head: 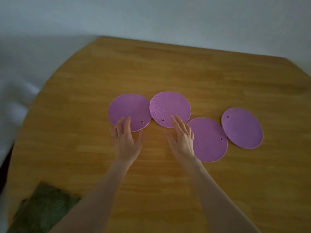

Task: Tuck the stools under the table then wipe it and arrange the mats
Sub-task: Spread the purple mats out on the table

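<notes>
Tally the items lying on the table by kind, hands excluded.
Purple round mats: 4 (leftmost mat, second mat, third mat, rightmost mat)
Green cloth: 1
Total: 5

I record dim, flat light, cool grey on the wall (168,17) and dull amber on the desk (218,81). The frame is soft throughout; the green cloth (45,207) at lower left is heavily blurred. Wide-angle distortion bows the desk's far edge. One mat (170,108) shows the sharpest texture.
</notes>
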Motion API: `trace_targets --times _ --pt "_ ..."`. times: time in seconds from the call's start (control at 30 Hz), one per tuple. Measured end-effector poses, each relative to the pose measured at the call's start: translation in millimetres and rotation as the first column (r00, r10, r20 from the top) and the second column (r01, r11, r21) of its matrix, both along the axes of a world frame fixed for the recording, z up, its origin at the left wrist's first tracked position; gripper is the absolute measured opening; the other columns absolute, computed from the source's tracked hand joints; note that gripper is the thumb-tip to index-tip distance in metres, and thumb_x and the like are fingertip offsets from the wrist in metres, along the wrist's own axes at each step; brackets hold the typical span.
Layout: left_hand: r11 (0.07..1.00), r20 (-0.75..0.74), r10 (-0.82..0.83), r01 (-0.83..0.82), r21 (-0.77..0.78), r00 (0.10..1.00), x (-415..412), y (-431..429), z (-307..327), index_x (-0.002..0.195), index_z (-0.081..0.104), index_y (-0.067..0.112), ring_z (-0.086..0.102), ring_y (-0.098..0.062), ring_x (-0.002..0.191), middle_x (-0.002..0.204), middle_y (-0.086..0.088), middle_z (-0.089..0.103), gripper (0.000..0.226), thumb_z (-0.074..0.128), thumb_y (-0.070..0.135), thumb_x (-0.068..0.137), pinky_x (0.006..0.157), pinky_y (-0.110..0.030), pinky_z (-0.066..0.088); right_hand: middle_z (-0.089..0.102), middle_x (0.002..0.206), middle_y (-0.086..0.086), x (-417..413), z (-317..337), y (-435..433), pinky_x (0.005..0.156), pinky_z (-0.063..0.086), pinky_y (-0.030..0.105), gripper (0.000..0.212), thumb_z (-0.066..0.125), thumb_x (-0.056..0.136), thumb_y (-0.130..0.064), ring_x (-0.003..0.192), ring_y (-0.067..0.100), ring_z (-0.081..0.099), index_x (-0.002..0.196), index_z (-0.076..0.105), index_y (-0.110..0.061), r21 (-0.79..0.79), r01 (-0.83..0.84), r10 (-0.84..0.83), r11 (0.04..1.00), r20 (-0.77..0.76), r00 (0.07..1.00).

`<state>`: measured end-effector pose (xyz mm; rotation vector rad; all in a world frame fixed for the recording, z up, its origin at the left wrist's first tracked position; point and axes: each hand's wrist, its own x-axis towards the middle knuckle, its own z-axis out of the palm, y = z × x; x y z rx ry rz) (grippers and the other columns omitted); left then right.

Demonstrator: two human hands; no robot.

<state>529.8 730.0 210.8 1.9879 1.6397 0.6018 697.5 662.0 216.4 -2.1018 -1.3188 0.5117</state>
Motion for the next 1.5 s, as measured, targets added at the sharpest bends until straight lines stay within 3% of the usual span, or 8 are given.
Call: trace_targets --times 0.2,0.33,0.6,0.8,0.93,1.07,1.27,1.5 --pt "0.996 0.032 -0.008 0.005 0.089 0.999 18 26 -8 0.139 0.041 0.008 0.03 -0.035 0.135 0.144 -0.016 0.037 0.06 0.061 0.034 0.089 0.112 -0.057 0.018 0.027 0.154 -0.007 16 -7 32 0.111 0.012 0.045 0.055 0.05 0.094 -0.046 0.141 0.017 0.018 0.145 0.034 -0.032 0.028 0.064 -0.064 0.998 0.0 0.998" --pt "0.998 0.078 -0.041 0.036 0.055 0.996 55 41 -18 0.142 0.037 0.012 0.022 -0.029 0.14 0.149 -0.013 0.03 0.065 0.057 0.044 0.089 0.117 -0.05 0.004 0.028 0.154 -0.006 50 -14 50 0.11 0.014 0.047 0.055 0.05 0.094 -0.045 0.14 0.02 0.02 0.145 0.035 -0.03 0.01 0.132 -0.132 0.991 0.054 0.99" --pt "1.0 -0.129 0.021 -0.021 0.0 0.991 90 52 -37 0.145 0.031 0.017 0.009 -0.026 0.143 0.154 -0.009 0.019 0.079 0.048 0.065 0.084 0.113 -0.052 -0.01 0.045 0.142 -0.004 82 -25 66 0.109 0.014 0.044 0.067 0.053 0.091 -0.042 0.135 0.023 0.024 0.149 0.024 -0.028 -0.064 0.28 -0.279 0.958 0.037 0.96" --pt "0.993 0.016 0.105 -0.104 -0.049 0.994 92 57 -28 0.124 0.055 0.018 0.019 -0.026 0.14 0.147 -0.006 0.032 0.06 0.07 0.05 0.076 0.113 -0.048 -0.008 0.053 0.128 0.0 79 -23 69 0.104 0.028 0.043 0.065 0.068 0.084 -0.027 0.12 0.024 0.041 0.142 0.039 -0.023 -0.02 0.324 -0.324 0.946 0.0 0.946" --pt "0.979 0.075 0.168 -0.157 -0.128 0.983 86 63 -17 0.093 0.062 0.017 0.028 -0.025 0.133 0.132 -0.005 0.046 0.03 0.074 0.039 0.076 0.115 -0.047 -0.007 0.057 0.101 0.001 79 -10 76 0.084 0.044 0.036 0.051 0.07 0.079 -0.008 0.095 0.02 0.055 0.127 0.053 -0.015 0.014 0.413 -0.408 0.911 -0.132 0.904" --pt "0.962 0.131 0.241 -0.218 -0.165 0.962 58 66 -4 0.077 0.057 0.019 0.041 -0.025 0.122 0.115 -0.005 0.055 0.024 0.073 0.038 0.078 0.117 -0.045 -0.002 0.056 0.077 -0.011 62 3 89 0.073 0.035 0.02 0.037 0.069 0.079 -0.005 0.077 0.012 0.054 0.115 0.061 -0.009 0.067 0.412 -0.394 0.909 -0.189 0.9" --pt "0.907 0.177 0.4 -0.361 -0.215 0.899 -37 91 14 0.083 0.062 0.016 0.057 -0.029 0.103 0.099 -0.006 0.065 0.028 0.065 0.044 0.082 0.102 -0.052 0.035 0.059 0.074 -0.009 -18 18 134 0.055 0.034 0.0 0.018 0.072 0.079 -0.01 0.068 0.005 0.054 0.098 0.07 -0.01 0.07 0.3 -0.272 0.951 -0.272 0.923" --pt "0.839 0.189 0.542 -0.515 -0.177 0.819 -151 116 19 0.079 0.055 0.021 0.063 -0.027 0.093 0.077 0.005 0.058 0.028 0.063 0.046 0.085 0.096 -0.052 0.043 0.061 0.074 -0.009 -131 14 190 0.067 0.037 0.017 0.014 0.071 0.081 -0.015 0.073 0.008 0.056 0.095 0.071 -0.012 0.025 0.151 -0.133 0.988 -0.353 0.926"
